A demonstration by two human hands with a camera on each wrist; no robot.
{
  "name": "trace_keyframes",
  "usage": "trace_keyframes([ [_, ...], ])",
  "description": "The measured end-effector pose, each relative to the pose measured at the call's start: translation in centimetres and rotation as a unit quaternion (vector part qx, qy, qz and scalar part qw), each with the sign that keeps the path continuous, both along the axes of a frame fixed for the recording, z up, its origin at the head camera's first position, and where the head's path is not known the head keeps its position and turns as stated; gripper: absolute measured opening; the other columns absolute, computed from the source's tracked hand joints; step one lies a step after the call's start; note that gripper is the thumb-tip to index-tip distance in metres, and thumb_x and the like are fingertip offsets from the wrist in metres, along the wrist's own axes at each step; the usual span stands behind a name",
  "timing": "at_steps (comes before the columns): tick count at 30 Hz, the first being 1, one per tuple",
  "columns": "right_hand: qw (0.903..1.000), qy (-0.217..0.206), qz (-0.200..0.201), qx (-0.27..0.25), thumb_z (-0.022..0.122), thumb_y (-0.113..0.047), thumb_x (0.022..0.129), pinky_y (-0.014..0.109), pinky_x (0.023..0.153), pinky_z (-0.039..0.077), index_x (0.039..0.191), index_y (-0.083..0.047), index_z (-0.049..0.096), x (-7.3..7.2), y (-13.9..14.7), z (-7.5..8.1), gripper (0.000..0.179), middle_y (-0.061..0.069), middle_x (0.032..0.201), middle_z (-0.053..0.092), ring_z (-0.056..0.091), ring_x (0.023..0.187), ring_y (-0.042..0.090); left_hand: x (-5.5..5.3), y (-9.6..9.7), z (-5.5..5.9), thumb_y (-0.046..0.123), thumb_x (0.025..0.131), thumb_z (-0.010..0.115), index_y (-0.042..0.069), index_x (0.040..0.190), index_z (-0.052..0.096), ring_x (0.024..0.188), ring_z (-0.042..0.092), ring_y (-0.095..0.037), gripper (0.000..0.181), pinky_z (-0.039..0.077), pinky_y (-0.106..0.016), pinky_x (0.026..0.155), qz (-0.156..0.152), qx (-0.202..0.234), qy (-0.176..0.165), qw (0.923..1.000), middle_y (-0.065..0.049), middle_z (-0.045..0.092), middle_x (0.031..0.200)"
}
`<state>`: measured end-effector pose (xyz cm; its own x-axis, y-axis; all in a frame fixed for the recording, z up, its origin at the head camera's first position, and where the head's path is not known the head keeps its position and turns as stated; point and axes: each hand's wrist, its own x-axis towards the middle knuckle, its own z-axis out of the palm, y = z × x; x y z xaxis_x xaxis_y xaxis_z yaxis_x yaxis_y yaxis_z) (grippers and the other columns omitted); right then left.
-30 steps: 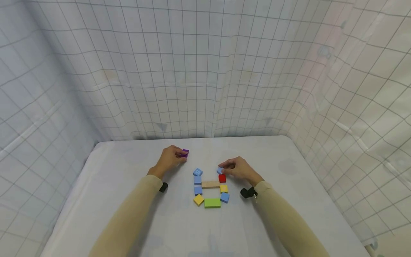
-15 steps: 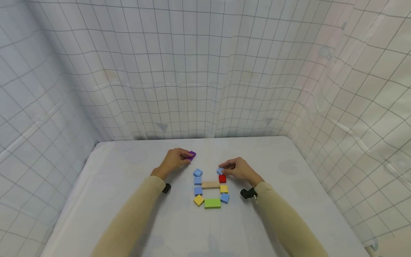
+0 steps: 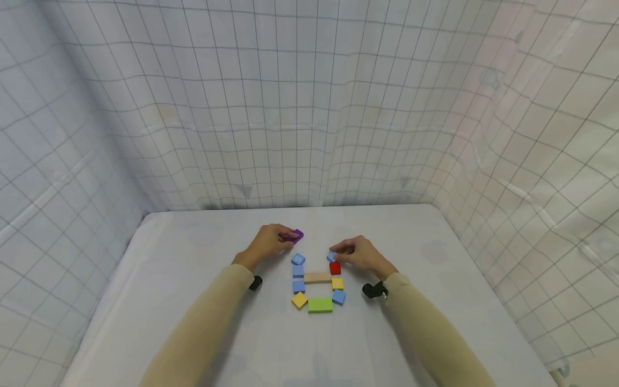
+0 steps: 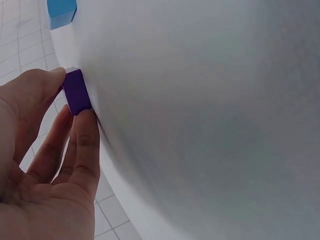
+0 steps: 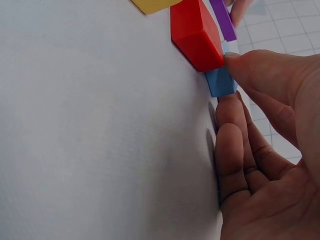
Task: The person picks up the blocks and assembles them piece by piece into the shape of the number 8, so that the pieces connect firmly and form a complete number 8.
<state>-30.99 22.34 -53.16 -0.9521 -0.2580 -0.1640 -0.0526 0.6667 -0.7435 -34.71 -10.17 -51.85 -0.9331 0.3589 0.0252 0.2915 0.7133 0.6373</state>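
My left hand pinches a purple block between thumb and fingers, close to the tabletop beyond the block ring. A light blue block is pinched by my right hand at the ring's upper right corner. Just on the near side of it lies a red block. At the ring's upper left corner sits another light blue block with a pale marking on top, nearest to my left hand.
On the white table, two blue blocks, a yellow block, a green block, a blue block, another yellow block and a plain wooden block form the arrangement. A gridded white curtain hangs behind.
My left hand has moved right and slightly nearer with the purple block, which has turned on the way. My right hand stays on the light blue block.
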Motion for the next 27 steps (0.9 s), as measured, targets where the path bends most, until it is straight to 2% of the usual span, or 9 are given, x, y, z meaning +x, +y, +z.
trace_keyframes([
  [11, 1.0000, -0.003, -0.004, -0.004, 0.087, -0.024, 0.107, 0.027, 0.091, 0.058, 0.131, -0.023, 0.090, 0.0, 0.2, 0.1, 0.024, -0.002, 0.119, 0.087, 0.072, 0.100, 0.014, 0.1, 1.7, 0.5, 0.012, 0.108, 0.083, 0.014, 0.130, 0.090, 0.130, 0.075, -0.034, 0.023, 0.065, -0.051, 0.116, -0.014, 0.007, -0.019, 0.9997, -0.017, 0.081, 0.144],
  [20, 1.0000, 0.001, 0.003, -0.007, 0.087, -0.024, 0.107, 0.026, 0.091, 0.058, 0.132, -0.021, 0.089, 0.1, 0.0, 0.2, 0.026, -0.001, 0.119, 0.087, 0.071, 0.100, 0.014, 0.0, 2.6, 0.4, 0.010, 0.111, 0.078, 0.017, 0.125, 0.092, 0.129, 0.075, -0.030, 0.021, 0.063, -0.051, 0.118, -0.030, 0.016, -0.025, 0.9991, -0.013, 0.082, 0.142],
  [27, 0.9999, -0.004, -0.001, -0.013, 0.087, -0.024, 0.107, 0.029, 0.093, 0.060, 0.132, -0.021, 0.089, 0.0, -0.1, 0.1, 0.025, -0.001, 0.118, 0.087, 0.071, 0.100, 0.015, 0.2, 3.3, 0.3, 0.011, 0.112, 0.078, 0.016, 0.131, 0.090, 0.122, 0.075, -0.027, 0.023, 0.064, -0.049, 0.115, -0.035, 0.020, -0.045, 0.9982, -0.011, 0.083, 0.138],
])
